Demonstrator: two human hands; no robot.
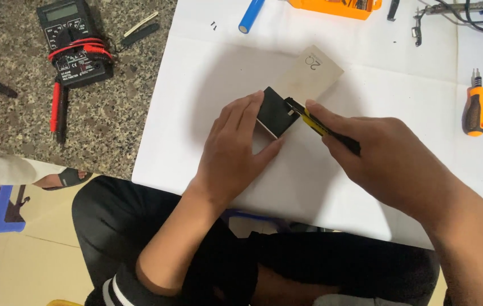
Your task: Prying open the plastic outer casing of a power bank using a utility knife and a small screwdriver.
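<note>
The black flat pack (275, 111) lies on the white sheet (207, 79), overlapping the near end of a tan card (313, 72). The left hand (233, 150) pins it down, fingers spread over its left edge and thumb at its near corner. The right hand (386, 156) is clenched around a yellow-and-black utility knife (316, 124), its tip seemingly touching the pack's right edge. An orange-handled screwdriver (474, 105) lies well apart.
</note>
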